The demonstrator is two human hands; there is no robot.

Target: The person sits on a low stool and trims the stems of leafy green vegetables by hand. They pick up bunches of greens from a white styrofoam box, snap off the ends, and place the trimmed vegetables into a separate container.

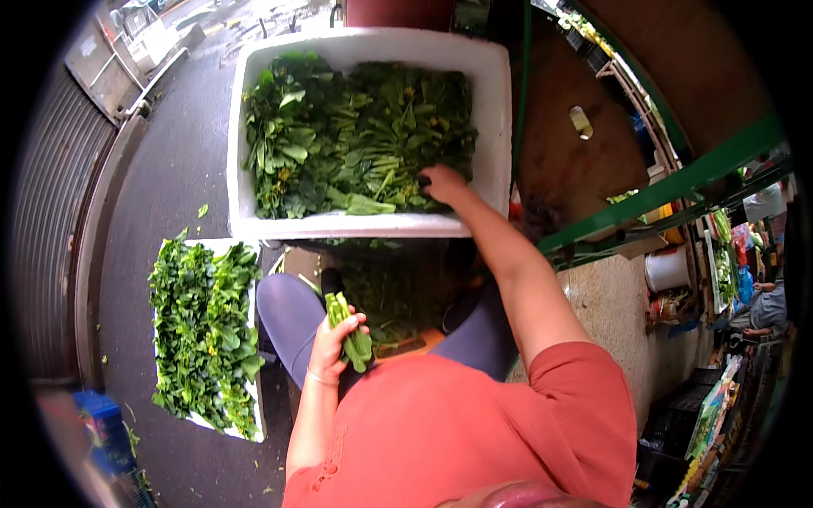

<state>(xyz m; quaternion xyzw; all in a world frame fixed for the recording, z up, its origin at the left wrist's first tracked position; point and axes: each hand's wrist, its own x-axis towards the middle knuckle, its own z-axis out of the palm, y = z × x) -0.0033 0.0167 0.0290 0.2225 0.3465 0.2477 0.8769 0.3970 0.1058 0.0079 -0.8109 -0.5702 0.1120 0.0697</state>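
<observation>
My left hand (pixel 340 340) grips a small bunch of leafy green vegetable stalks (pixel 357 349) above my lap, cut ends upward and leaves hanging down. Ahead of me stands a white foam box (pixel 368 226) filled with flowering leafy greens (pixel 406 120), some bearing small yellow blossoms. My right hand (pixel 443 183) reaches over its near right rim and is down among the greens. Something small and dark (pixel 424 181) shows by its fingers; the fingertips are partly hidden, so a hold on anything there is unclear.
Rows of greens (pixel 203 330) cover a white foam tray or lid at my left. A green metal bar (pixel 660 197) slants in from the right. Blue crates (pixel 105 425) stand lower left. Vegetable stalls and a person (pixel 765 311) are at far right.
</observation>
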